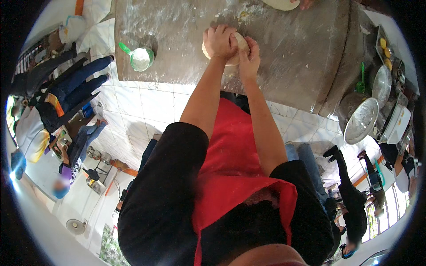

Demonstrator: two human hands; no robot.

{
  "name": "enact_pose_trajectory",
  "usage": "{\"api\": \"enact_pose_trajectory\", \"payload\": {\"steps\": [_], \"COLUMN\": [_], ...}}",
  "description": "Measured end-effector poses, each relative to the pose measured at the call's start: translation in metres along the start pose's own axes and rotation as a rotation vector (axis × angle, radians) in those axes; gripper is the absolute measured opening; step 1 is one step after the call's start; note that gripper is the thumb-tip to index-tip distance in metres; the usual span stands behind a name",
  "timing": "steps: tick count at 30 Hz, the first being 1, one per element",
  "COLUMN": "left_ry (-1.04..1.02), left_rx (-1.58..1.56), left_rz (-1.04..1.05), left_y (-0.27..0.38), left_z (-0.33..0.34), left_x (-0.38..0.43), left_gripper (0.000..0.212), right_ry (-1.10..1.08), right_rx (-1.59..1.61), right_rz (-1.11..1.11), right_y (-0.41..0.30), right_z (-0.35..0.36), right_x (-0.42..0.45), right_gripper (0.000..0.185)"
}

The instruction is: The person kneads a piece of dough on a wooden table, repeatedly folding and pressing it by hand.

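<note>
A pale lump of dough (242,42) lies on the brown, flour-dusted tabletop (176,53), partly hidden under both my hands. My left hand (220,42) rests over its top and left side, fingers curled around it. On the right edge, my right hand (250,57) grips the dough, its thumb and fingers against the side. The two hands are close together, almost touching. To the left stands a green-handled measuring cup (142,60) with white powder, probably flour, inside.
Another person's hand (306,4) touches a second piece of dough (281,3) at the far edge. Metal bowls (361,121), a green scoop (361,81) and a white plastic container (398,124) crowd the right side. Several people stand around on the tiled floor (149,99).
</note>
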State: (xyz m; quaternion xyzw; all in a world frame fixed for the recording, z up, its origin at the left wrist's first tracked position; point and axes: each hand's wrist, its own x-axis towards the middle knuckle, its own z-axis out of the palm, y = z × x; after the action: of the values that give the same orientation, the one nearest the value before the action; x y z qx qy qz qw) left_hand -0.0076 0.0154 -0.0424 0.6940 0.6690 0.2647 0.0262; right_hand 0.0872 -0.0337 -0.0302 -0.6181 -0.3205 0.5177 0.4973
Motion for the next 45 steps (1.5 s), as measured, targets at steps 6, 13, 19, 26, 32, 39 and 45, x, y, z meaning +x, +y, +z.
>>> {"api": "enact_pose_trajectory", "payload": {"steps": [6,13,19,26,32,39,45], "left_ry": [-0.015,-0.094,-0.244,-0.351,-0.579,-0.407,0.012], "left_rx": [-0.007,-0.177,-0.581,-0.672,-0.659,-0.536,-0.425], "left_rz": [0.011,0.01,0.019,-0.094,-0.284,-0.48,-0.346], "left_y": [-0.001,-0.004,-0.017,-0.026,-0.031,0.036,0.04], "left_z": [0.003,-0.005,-0.047,-0.091,-0.086,-0.045,-0.017], "left_x": [0.007,0.008,-0.01,-0.023,-0.009,-0.031,-0.016], "left_gripper": [0.021,0.025,0.03,0.043,0.07,0.07,0.042], "right_ry": [-0.098,-0.094,-0.167,-0.269,-0.53,-0.786,-0.199], "right_rx": [-0.292,-0.326,-0.627,-0.57,-0.766,-0.964,-0.559], "right_rz": [-0.086,-0.076,-0.052,-0.11,-0.109,-0.259,-0.022], "right_y": [-0.012,0.001,-0.008,-0.027,-0.077,-0.051,-0.049], "right_z": [-0.01,-0.008,-0.016,-0.014,-0.018,-0.048,-0.014], "right_x": [0.008,0.004,0.011,0.002,0.038,0.114,0.05], "right_gripper": [0.055,0.071,0.07,0.056,0.057,0.042,0.042]}}
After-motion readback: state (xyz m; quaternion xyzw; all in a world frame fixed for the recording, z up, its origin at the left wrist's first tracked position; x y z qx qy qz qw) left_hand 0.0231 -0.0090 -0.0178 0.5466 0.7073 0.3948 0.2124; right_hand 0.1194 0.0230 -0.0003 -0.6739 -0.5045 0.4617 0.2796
